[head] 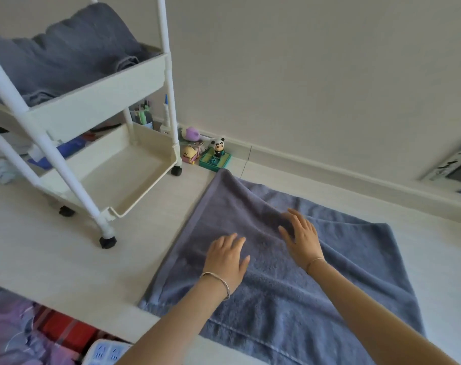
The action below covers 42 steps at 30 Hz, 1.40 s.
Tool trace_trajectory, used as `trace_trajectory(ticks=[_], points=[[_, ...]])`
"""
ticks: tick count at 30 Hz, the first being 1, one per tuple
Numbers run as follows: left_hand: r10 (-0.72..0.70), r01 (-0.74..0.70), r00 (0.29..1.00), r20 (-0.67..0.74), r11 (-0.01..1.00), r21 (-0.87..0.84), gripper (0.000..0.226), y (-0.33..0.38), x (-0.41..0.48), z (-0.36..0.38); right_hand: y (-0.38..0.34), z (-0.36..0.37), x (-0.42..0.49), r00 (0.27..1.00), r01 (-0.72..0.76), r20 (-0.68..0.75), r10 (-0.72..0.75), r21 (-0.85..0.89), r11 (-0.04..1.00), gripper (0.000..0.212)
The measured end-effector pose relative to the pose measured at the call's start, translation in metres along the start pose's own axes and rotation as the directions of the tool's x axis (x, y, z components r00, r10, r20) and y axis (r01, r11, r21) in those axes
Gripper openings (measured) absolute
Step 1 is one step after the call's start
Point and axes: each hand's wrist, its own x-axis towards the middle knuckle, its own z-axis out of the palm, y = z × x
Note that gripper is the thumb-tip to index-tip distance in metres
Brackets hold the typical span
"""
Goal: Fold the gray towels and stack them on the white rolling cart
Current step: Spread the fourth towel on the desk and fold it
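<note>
Gray terry towel point(290, 317), one, lying partly folded on the white desk point(53, 254), directly beneath both hands. Left hand point(225, 259): flat, fingers straight and spread, pressing the cloth; silver bracelet at its wrist. Right hand point(301, 238): flat likewise, just beyond and beside the left hand, thin bracelet at its wrist. White plastic rolling cart point(100, 85): well left of and beyond the hands, folded gray towels point(66, 48) in its top tray. Small panda figurine point(218, 147): beyond the hands, by the wall.
</note>
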Motion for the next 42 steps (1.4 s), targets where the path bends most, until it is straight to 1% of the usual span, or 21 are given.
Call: trace_trajectory(ticks=[2,3,6,9,12,17,19,22,24,26,27,28,29,30,31,32,34,36,37,39,42], points=[[0.068,-0.067,0.998,0.007,0.998,-0.015,0.073,0.029,0.013,0.004,0.021,-0.023,-0.007,0.997,-0.075,0.006,0.075,0.037,0.996,0.041],[0.086,-0.086,0.996,0.001,0.996,-0.017,0.074,0.038,0.019,0.004,0.030,-0.031,-0.009,0.994,-0.107,0.016,0.106,0.061,0.992,0.042],[0.156,-0.156,0.988,0.000,0.988,0.002,0.061,0.074,0.045,0.009,0.068,-0.063,-0.019,0.978,-0.208,0.031,0.206,0.072,0.976,0.044],[0.154,-0.155,0.988,-0.032,0.988,-0.026,0.081,0.104,0.063,0.013,0.105,-0.087,-0.021,0.962,-0.271,0.049,0.268,0.058,0.961,0.046],[0.097,-0.096,0.995,-0.016,0.995,0.032,0.059,0.119,0.085,0.029,0.137,-0.104,-0.014,0.951,-0.290,0.117,0.285,0.034,0.956,0.045],[0.080,-0.074,0.993,-0.083,0.995,0.069,0.050,0.142,0.127,0.042,0.183,-0.113,0.013,0.959,-0.208,0.187,0.214,-0.049,0.977,0.039],[0.069,-0.060,0.995,-0.071,0.991,0.120,0.044,0.142,0.150,0.040,0.196,-0.112,0.024,0.958,-0.171,0.214,0.192,-0.113,0.979,0.037],[0.041,-0.056,0.997,0.063,0.966,0.253,0.036,0.135,0.177,0.023,0.208,-0.116,0.035,0.949,-0.086,0.273,0.157,-0.256,0.963,0.033],[-0.026,-0.076,0.962,0.271,0.930,0.359,0.035,0.133,0.190,0.003,0.218,-0.122,0.040,0.947,-0.030,0.299,0.121,-0.292,0.956,0.021],[-0.077,-0.117,0.888,0.453,0.915,0.386,0.033,0.136,0.198,-0.019,0.228,-0.127,0.041,0.962,-0.035,0.262,0.080,-0.172,0.984,0.017],[-0.070,-0.113,0.878,0.474,0.931,0.347,0.031,0.138,0.203,-0.027,0.234,-0.128,0.040,0.974,-0.061,0.216,0.075,-0.072,0.996,0.019],[-0.041,-0.092,0.903,0.428,0.954,0.285,0.027,0.140,0.208,-0.033,0.240,-0.129,0.039,0.983,-0.091,0.159,0.088,0.012,0.996,0.022],[0.000,-0.077,0.949,0.316,0.970,0.230,0.023,0.142,0.215,-0.034,0.245,-0.131,0.039,0.988,-0.117,0.107,0.111,0.051,0.992,0.026],[0.048,-0.079,0.986,0.157,0.977,0.200,0.021,0.144,0.221,-0.030,0.250,-0.131,0.038,0.989,-0.137,0.071,0.133,0.050,0.989,0.029],[0.080,-0.084,0.996,0.029,0.977,0.197,0.020,0.147,0.223,-0.023,0.252,-0.129,0.036,0.986,-0.162,0.052,0.160,0.019,0.987,0.026],[0.079,-0.069,0.996,-0.040,0.977,0.202,0.024,0.148,0.224,-0.012,0.254,-0.127,0.035,0.982,-0.185,0.037,0.186,-0.022,0.982,0.020],[-0.003,0.016,0.998,-0.063,0.978,0.208,0.043,0.150,0.216,0.012,0.255,-0.119,0.030,0.970,-0.243,-0.019,0.242,-0.086,0.966,0.008],[-0.101,0.109,0.994,-0.048,0.971,0.212,0.055,0.150,0.198,0.031,0.250,-0.108,0.020,0.950,-0.300,-0.105,0.292,-0.063,0.952,0.024],[-0.110,0.116,0.993,-0.039,0.972,0.204,0.057,0.150,0.186,0.039,0.243,-0.104,0.014,0.943,-0.303,-0.152,0.295,-0.028,0.953,0.031],[-0.044,0.046,0.999,-0.014,0.987,0.154,0.062,0.153,0.154,0.050,0.224,-0.095,-0.003,0.948,-0.247,-0.208,0.242,0.005,0.969,0.037],[0.119,-0.123,0.992,0.035,0.978,0.171,0.064,0.157,0.101,0.072,0.189,-0.072,-0.037,0.975,-0.131,-0.187,0.122,-0.037,0.991,0.049]])
